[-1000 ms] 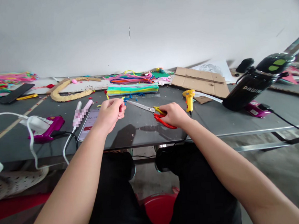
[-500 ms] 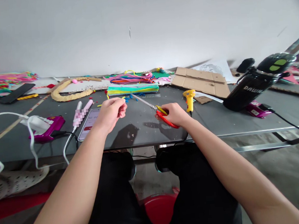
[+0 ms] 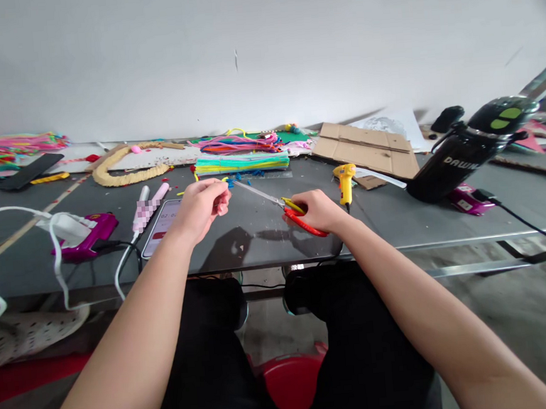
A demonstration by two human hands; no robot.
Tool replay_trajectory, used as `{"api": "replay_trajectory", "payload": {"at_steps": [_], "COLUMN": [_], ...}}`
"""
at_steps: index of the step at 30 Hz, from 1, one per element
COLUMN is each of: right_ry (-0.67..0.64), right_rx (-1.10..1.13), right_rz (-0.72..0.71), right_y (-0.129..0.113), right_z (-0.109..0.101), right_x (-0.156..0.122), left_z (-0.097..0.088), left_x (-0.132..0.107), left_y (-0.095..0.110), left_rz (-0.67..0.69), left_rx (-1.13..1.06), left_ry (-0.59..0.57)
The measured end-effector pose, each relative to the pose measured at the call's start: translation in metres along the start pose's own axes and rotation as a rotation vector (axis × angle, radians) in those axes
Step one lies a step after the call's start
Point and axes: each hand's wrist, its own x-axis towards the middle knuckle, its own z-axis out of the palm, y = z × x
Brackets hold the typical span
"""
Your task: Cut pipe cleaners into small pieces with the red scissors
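Observation:
My right hand is closed round the handles of the scissors, which are red and yellow. Their long metal blades point left and away from me, with the tips close to the fingertips of my left hand. That hand is pinched shut above the grey table, and a bit of yellow pipe cleaner shows at its fingertips; most of it is hidden. Small blue pipe cleaner pieces lie just beyond, in front of a bundle of turquoise and yellow pipe cleaners.
A yellow glue gun stands right of the scissors, near folded cardboard and a black bottle. On the left are a phone, a purple power adapter with white cables, and a curved cream-coloured piece.
The scissors have shifted slightly left, so their tips are nearer my left fingertips. My left hand stays almost in the same place, still pinched.

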Motion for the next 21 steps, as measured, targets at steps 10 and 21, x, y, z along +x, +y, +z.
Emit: {"api": "replay_trajectory", "payload": {"at_steps": [10,21], "right_ry": [-0.005,0.009], "right_rx": [-0.023,-0.050], "right_rz": [-0.053,-0.047], "right_y": [0.0016,0.0000], "right_z": [0.0017,0.0028], "right_x": [-0.0005,0.0007], "left_z": [-0.0016,-0.0017], "left_x": [-0.0002,0.0010], "left_y": [0.0004,-0.0011], "left_rz": [-0.001,0.003], "left_rx": [-0.018,-0.019], "left_ry": [-0.009,-0.026]}}
